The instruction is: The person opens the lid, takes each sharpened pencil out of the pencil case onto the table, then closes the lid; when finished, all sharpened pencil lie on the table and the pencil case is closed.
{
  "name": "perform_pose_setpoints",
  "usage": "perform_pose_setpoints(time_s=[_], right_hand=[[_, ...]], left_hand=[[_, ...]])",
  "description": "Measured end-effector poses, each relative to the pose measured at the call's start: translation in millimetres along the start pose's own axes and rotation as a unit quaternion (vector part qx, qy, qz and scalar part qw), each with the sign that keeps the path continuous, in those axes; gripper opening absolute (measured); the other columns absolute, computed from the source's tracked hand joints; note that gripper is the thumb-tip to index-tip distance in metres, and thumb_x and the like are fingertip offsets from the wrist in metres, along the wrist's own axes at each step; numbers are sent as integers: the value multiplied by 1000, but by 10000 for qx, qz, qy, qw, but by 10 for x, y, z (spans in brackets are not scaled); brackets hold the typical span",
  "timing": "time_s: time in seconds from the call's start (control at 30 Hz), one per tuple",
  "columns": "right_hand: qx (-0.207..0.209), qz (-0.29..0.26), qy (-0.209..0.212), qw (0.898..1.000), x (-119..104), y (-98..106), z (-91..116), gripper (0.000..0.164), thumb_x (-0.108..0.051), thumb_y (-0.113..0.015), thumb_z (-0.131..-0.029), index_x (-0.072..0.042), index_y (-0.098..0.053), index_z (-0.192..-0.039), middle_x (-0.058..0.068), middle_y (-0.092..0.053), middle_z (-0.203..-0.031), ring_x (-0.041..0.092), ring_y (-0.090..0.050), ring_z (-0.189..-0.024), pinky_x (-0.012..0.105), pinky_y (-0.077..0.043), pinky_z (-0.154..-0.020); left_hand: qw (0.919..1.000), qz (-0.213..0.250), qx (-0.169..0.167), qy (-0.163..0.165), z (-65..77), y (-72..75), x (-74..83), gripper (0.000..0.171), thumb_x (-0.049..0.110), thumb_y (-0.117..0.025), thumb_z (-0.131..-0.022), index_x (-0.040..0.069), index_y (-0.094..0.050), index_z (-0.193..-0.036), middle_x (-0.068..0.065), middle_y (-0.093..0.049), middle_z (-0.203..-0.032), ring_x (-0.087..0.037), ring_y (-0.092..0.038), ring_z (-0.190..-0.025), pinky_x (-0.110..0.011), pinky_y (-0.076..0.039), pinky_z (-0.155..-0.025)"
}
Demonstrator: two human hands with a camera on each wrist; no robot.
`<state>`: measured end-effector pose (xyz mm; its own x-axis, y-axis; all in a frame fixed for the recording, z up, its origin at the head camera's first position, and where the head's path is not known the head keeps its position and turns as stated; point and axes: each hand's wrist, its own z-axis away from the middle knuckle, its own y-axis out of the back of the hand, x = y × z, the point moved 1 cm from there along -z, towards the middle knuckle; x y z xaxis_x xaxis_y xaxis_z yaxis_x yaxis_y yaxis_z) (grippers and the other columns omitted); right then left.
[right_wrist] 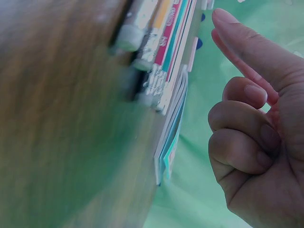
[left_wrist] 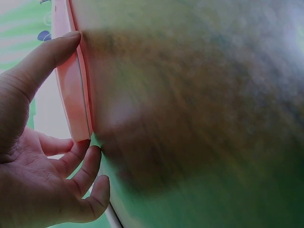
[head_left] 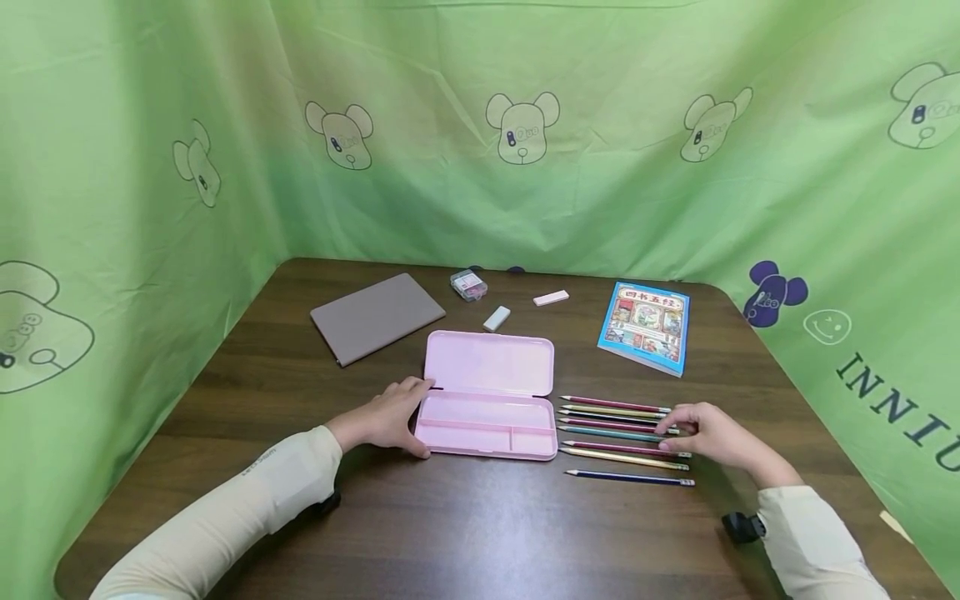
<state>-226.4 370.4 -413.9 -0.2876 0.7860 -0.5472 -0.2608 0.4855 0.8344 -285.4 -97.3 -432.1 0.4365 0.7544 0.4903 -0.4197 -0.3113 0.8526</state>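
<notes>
An open pink pencil case (head_left: pixel 465 439) lies mid-table, its lid (head_left: pixel 490 363) folded back; the tray shows three compartments and holds nothing visible. My left hand (head_left: pixel 386 415) holds the case's left end, thumb at the front corner, fingers behind. In the left wrist view the thumb presses the pink side and the fingertips bend round the end of the case. Several pencils lie in a row right of the case, a dark blue pencil (head_left: pixel 630 477) nearest me. Over their eraser ends hovers my right hand (head_left: pixel 712 433), thumb and forefinger extended and apart, other fingers curled, holding nothing.
Behind the case lie a grey-brown folder (head_left: pixel 378 318), a small clear box (head_left: pixel 468 285), a white eraser (head_left: pixel 497 318) and a pink strip (head_left: pixel 551 297). A blue-bordered book (head_left: pixel 647 327) lies at the back right. Green printed cloth (head_left: pixel 420 208) hangs around the table.
</notes>
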Motion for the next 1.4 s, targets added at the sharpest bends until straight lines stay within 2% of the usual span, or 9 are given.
perform_pose_setpoints(time_s=[0.27,0.47,0.8,0.93,1.2,1.4], right_hand=[[-158,120,194,9996,-85,-24,-178,17,-24,-72,-79,-11,-71,-91,-3,-65,-87,-1,-46,-71,22,-41,-61],[-300,104,335,9989,-167,-29,-331,19,-23,-71,-80,-9,-70,-92,1,-66,-88,1,-44,-70,22,-40,-59],[-566,262,580,9964,-298,-74,-614,17,-22,-72,-80,-9,-71,-91,2,-68,-91,5,-55,-78,26,-48,-70],[-581,323,722,9952,-339,-102,-723,16,-20,-73,-78,-9,-71,-90,1,-68,-89,4,-53,-75,25,-46,-69],[-708,298,654,9949,-415,-118,-915,16,-20,-73,-78,-10,-71,-90,-2,-66,-83,6,-45,-66,23,-40,-59],[-792,311,564,9948,-483,-114,-1034,17,-22,-73,-78,-12,-71,-91,-2,-67,-87,10,-50,-71,27,-43,-65]], left_hand=[[10000,-35,13,-30,12,6,5,102,37,-82,-65,3,-27,-144,-15,-36,-140,-35,-37,-123,-55,-32,-98],[10000,-20,3,-23,14,4,-3,103,37,-82,-65,3,-26,-144,-14,-36,-140,-35,-37,-123,-55,-33,-98],[10000,-47,49,-50,18,-10,-2,103,37,-82,-65,4,-26,-144,-13,-36,-140,-34,-37,-122,-53,-34,-97],[9999,-66,73,-50,15,-7,-4,103,38,-82,-64,4,-26,-144,-13,-37,-139,-34,-37,-122,-53,-34,-97],[10000,-23,28,-35,9,10,1,102,38,-81,-65,5,-25,-145,-13,-35,-140,-33,-36,-123,-54,-32,-98],[10000,30,7,-26,11,8,4,103,37,-82,-65,5,-26,-145,-13,-35,-141,-34,-36,-123,-55,-32,-98]])
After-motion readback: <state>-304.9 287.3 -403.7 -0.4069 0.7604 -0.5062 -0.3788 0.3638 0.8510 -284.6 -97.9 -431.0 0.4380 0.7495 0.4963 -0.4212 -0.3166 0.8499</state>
